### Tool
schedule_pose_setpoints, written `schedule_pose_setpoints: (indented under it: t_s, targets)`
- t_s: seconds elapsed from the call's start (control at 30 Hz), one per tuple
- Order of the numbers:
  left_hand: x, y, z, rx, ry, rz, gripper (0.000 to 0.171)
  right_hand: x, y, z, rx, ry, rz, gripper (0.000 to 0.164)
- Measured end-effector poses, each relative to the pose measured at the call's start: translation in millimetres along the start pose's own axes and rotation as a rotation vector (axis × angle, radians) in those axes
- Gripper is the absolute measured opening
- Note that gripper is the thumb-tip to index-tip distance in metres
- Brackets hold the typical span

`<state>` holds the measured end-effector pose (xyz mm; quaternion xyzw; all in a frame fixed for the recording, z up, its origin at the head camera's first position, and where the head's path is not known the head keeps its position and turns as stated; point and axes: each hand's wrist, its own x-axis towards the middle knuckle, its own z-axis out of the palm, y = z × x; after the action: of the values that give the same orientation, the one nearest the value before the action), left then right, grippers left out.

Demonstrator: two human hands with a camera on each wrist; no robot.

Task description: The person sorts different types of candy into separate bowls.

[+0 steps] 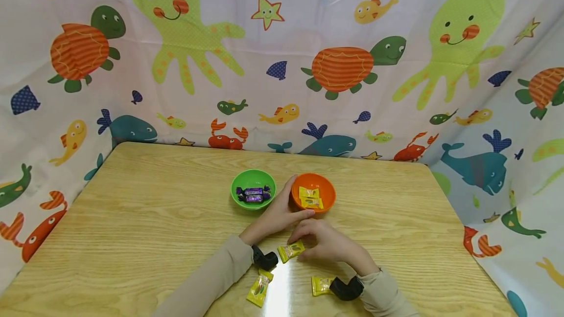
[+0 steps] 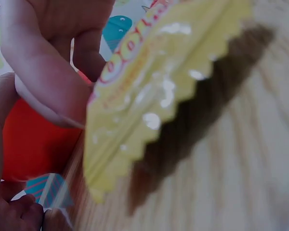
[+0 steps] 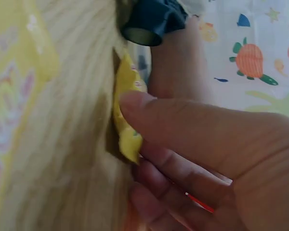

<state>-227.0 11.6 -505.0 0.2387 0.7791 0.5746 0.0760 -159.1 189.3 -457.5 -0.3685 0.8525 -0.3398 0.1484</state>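
The left hand (image 1: pixel 277 212) is holding the orange bowl (image 1: pixel 327 191), two yellows (image 1: pixel 312 203) already sitting inside, the right hand (image 1: pixel 328 241) is pinching a third (image 1: pixel 291 251) out front, two more (image 1: pixel 260 288) apparently remaining, purples (image 1: pixel 254 198) lying in the green bowl (image 1: pixel 253 177).

The worktop (image 1: pixel 154 209) is made of light brown wood, with wavy darker lines running in it. A green bowl (image 1: pixel 253 178) sits on it, near the far edge and around the middle. An orange bowl (image 1: pixel 315 180) sits to the right of the green one, with a gap between them. Closer to the front lie two small yellow packets: one (image 1: pixel 260 288) lies at a slant, and the other (image 1: pixel 322 285) is to its right, partly hidden. Between them, farther back, a third yellow packet (image 1: pixel 291 251) is just over the wood or touching it; I can't tell which. A bright shiny patch of light (image 1: pixel 277 297) shows near the front.
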Motion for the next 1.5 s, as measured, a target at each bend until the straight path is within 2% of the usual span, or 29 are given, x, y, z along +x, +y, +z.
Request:
schedule_pose_setpoints:
  t_s: [0.3, 0.8, 0.97, 1.2, 1.4, 1.5]
  targets:
    - [-1.3, 4.4, -0.2, -0.013, -0.005, 0.008, 0.103, 0, 6, 6, 0.040, 0.012, 0.068, 0.026]
    - [-1.9, 4.0, -0.7, -0.019, -0.006, -0.004, 0.105, 2, 0, 5, 0.030, -0.003, 0.052, 0.022]
    - [-2.3, 3.7, -1.0, -0.017, -0.007, -0.001, 0.106, 1, -3, 4, -0.003, -0.020, 0.009, 0.022]
    - [-1.1, 3.6, -1.8, -0.006, -0.006, 0.008, 0.106, -3, -18, -13, -0.008, -0.034, -0.048, 0.023]
    - [-1.9, 1.9, -3.6, -0.030, -0.030, 0.021, 0.102, -5, -21, -34, 0.036, 0.038, -0.108, 0.025]
    - [-2.8, 1.9, -4.5, -0.036, -0.041, 0.026, 0.101, -4, -19, -46, 0.028, 0.083, -0.100, 0.025]
